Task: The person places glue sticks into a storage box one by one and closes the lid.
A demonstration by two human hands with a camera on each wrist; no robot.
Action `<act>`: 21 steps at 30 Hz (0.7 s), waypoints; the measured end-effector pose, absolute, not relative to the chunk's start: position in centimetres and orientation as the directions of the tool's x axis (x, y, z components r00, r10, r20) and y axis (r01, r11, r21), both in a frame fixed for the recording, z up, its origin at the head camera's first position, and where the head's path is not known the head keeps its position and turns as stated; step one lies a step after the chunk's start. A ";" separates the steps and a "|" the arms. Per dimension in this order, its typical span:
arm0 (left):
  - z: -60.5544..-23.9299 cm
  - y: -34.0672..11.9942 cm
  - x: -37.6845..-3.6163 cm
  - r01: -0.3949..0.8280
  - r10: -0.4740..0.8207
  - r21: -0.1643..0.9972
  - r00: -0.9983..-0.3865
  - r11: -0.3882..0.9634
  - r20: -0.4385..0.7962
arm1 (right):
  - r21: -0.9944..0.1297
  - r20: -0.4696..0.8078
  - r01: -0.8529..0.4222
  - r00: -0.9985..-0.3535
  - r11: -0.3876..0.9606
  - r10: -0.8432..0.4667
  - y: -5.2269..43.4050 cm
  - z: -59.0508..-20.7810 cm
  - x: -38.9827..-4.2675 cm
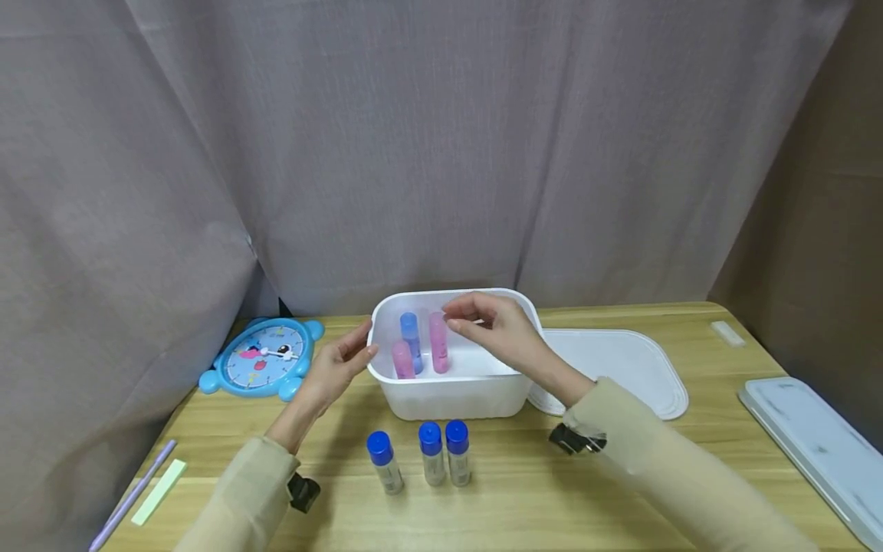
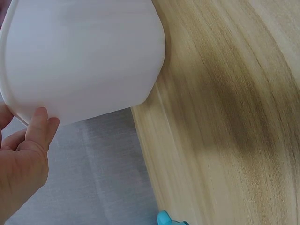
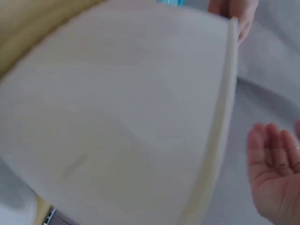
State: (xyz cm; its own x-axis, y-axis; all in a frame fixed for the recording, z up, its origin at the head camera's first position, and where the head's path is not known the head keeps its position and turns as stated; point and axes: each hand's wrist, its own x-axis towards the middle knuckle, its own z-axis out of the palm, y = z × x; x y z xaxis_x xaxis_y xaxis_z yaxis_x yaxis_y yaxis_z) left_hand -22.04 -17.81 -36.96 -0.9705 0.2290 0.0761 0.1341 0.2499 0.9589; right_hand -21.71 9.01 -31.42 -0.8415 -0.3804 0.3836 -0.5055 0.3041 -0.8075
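A white plastic storage bin (image 1: 455, 399) stands at the back of the wooden table. My left hand (image 1: 339, 368) grips its left end, with fingers (image 2: 38, 124) against the outer wall and the thumb at the rim. Inside the bin, two pink tubes, a taller one (image 1: 438, 345) and a shorter one (image 1: 403, 359), stand near a blue tube (image 1: 410, 337). Over the bin, my right hand (image 1: 500, 330) has its fingertips close beside the top of the taller pink tube. In the right wrist view its fingers (image 3: 281, 159) are loosely bent with nothing in them.
Several clear tubes with blue caps (image 1: 431, 441) stand in front of the bin. A white lid (image 1: 635, 368) lies behind my right forearm. At left are a blue toy clock (image 1: 265, 356), a purple stick (image 1: 134, 491) and a green strip (image 1: 159, 492). A flat white case (image 1: 821, 445) lies far right.
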 end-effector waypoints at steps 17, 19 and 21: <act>-36.8 -17.8 -22.0 0.139 0.225 0.961 -0.971 0.239 0.084 | -0.752 0.335 -0.617 -0.661 0.232 -0.672 10.6 -38.6 -15.3; -36.8 -17.7 -21.9 0.135 0.225 0.961 -0.971 0.240 0.080 | -0.766 0.318 -0.595 -0.678 0.242 -0.662 10.8 -38.5 -15.3; -36.8 -17.7 -21.9 0.133 0.225 0.962 -0.971 0.239 0.078 | -0.789 0.310 -0.571 -0.691 0.229 -0.653 11.1 -38.2 -15.3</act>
State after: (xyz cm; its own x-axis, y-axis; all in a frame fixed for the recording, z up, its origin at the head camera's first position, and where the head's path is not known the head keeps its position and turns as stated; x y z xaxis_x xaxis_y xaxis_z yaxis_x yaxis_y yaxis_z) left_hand -21.91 -17.67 -36.82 -0.9712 0.2253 0.0778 0.1325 0.2392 0.9619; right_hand -15.25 11.08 -38.17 -0.6910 -0.6530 0.3100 -0.5706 0.2295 -0.7885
